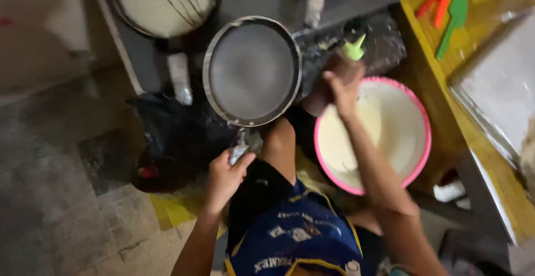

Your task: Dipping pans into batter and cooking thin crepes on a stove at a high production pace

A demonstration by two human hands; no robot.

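Head view: left hand (224, 177) has its grip pressed around the foil-wrapped handle (239, 152) of the round dark pan (252, 71), which lies straight ahead of that grip, handle's long axis pointing back toward the person. Right hand (344, 89) grips a brown bottle (329, 81) with a green nozzle, just right of the pan, above the pink-rimmed bowl (422, 114) of pale batter.

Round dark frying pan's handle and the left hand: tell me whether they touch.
Touching. The head view shows the left hand closed around the foil-wrapped handle end of the round dark frying pan.
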